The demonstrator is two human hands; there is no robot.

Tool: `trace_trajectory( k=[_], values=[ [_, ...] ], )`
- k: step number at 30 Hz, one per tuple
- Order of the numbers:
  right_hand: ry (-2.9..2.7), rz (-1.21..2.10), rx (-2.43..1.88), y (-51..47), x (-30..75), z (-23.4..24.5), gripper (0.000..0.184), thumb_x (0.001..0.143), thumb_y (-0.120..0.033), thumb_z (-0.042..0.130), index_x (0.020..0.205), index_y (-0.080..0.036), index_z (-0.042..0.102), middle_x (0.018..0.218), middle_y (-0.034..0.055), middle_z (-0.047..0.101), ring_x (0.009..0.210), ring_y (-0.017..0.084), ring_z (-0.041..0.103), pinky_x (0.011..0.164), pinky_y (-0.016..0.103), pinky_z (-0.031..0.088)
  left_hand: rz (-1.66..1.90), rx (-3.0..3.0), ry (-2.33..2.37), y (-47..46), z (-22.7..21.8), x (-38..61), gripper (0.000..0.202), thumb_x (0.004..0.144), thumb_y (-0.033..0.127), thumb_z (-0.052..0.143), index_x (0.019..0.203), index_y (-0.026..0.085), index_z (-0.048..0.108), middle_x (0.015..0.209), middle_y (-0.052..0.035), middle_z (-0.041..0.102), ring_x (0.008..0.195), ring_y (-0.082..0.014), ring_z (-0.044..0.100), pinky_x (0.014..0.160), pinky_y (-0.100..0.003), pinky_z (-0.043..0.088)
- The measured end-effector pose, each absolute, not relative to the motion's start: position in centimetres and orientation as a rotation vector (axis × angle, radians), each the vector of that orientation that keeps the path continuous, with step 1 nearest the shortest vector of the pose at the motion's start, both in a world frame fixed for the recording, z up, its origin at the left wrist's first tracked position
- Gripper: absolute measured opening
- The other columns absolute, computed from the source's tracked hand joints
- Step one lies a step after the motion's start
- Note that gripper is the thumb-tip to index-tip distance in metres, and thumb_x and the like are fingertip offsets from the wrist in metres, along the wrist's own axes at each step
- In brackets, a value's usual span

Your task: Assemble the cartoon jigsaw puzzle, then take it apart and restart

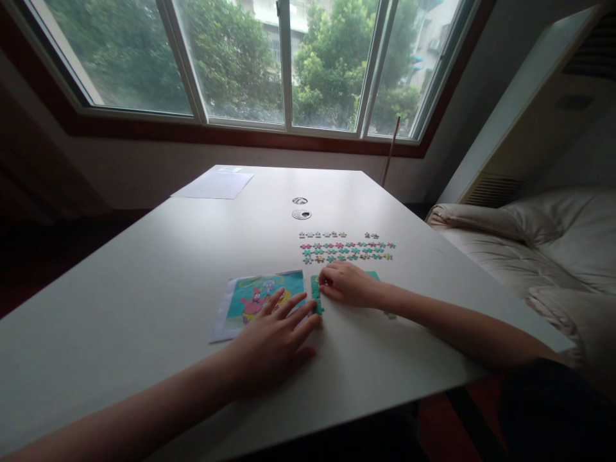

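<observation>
Stretching away from the person toward the window (pixel 283 77), the white table (pixel 120 308) has its far edge just short of the sill wall, its near edge running under both forearms, and its right edge beside a pale padded sofa (pixel 486 237). The widest stretch of bare white lies left of the picture sheet (pixel 260 298); on the right, a narrower strip runs between the rows of loose pieces (pixel 346 251) and the table's side. Papers (pixel 214 185) lie at the far left corner, and two round discs (pixel 301 214) sit near the middle, beyond the pieces. The puzzle (pixel 316 296) is on the near part of the table, just right of the picture sheet, partly hidden by the right hand (pixel 347 284). It shows as a green strip with a knobbly lower end, and more green appears past the knuckles; whether these join is hidden. The right hand's fingers are bent inward over the puzzle's left part, and I cannot tell whether they pinch a piece. The left hand (pixel 282 330) is spread palm down, grasping nothing visible, fingers across the sheet's cartoon figures and tips close to the green strip.
</observation>
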State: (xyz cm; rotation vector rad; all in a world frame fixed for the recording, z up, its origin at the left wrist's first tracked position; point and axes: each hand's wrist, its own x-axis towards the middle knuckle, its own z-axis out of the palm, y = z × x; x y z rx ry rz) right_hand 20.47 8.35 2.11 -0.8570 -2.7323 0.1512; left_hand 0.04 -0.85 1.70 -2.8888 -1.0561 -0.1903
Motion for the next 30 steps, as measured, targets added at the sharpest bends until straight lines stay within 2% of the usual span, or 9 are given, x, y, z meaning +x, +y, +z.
trace_trajectory(
  k=[7,15,25,30],
  values=[
    [-2.715,0.141,-0.858,8.4,20.5,2.0,0.008,0.08,-0.021,0.05,0.08,-0.015,0.055,0.078,0.0048,0.059,0.075,0.015,0.051,0.073,0.028,0.037,-0.198,-2.879,-1.053,-0.7,1.9,0.0,0.036,0.091,0.042,0.035,0.12,0.025,0.045,0.133,-0.0047,0.042,0.123,-0.0267,0.032,0.101,-0.049,0.02],
    [-2.651,0.167,-0.813,8.7,20.9,2.1,0.013,0.079,-0.018,0.052,0.091,-0.017,0.056,0.088,0.0062,0.06,0.082,0.017,0.052,0.076,0.029,0.039,-0.202,-2.82,-1.078,0.4,1.7,0.3,0.045,0.091,0.043,0.032,0.128,0.019,0.039,0.135,-0.0098,0.04,0.124,-0.0284,0.031,0.101,-0.049,0.018],
    [-2.701,0.154,-0.774,8.7,21.0,2.7,0.016,0.082,-0.018,0.05,0.09,-0.018,0.063,0.09,0.006,0.063,0.084,0.016,0.053,0.078,0.03,0.04,-0.166,-2.876,-1.124,0.8,2.0,0.8,0.041,0.09,0.042,0.034,0.124,0.019,0.041,0.13,-0.0092,0.044,0.122,-0.03,0.033,0.099,-0.051,0.02],
    [-2.769,0.153,-0.753,8.7,21.6,3.3,0.02,0.082,-0.018,0.05,0.096,-0.019,0.064,0.096,0.0077,0.062,0.088,0.017,0.053,0.08,0.031,0.041,-0.172,-2.895,-1.129,1.1,2.3,0.9,0.038,0.089,0.04,0.039,0.121,0.019,0.043,0.128,-0.0084,0.045,0.119,-0.0304,0.036,0.097,-0.052,0.022]
  ],
)
